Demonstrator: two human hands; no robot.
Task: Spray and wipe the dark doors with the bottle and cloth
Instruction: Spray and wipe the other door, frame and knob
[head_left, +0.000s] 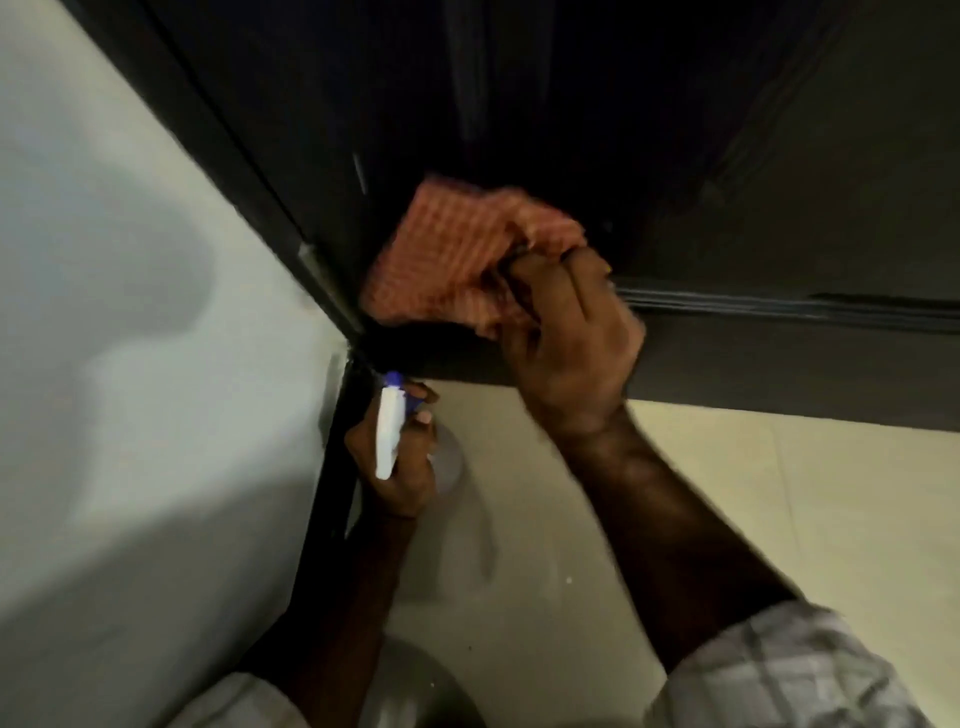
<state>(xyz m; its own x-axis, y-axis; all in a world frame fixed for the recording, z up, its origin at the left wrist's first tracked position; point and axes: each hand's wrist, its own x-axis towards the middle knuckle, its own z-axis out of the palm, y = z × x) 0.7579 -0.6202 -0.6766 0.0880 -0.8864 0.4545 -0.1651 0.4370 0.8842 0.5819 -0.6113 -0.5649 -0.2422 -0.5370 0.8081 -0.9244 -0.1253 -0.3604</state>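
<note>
Right hand (566, 338) grips checked orange cloth (452, 260) against dark door (519, 104) (low corner); left hand (395, 457), at 7 o'clock, grasps spray bottle (388, 431).

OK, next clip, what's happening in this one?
A person is cleaning a dark door low down, near the floor. The right hand grips an orange checked cloth and presses it against the door's lower part, close to the frame beside the white wall. The left hand holds a spray bottle just below, off the door. The picture is blurred.
</note>
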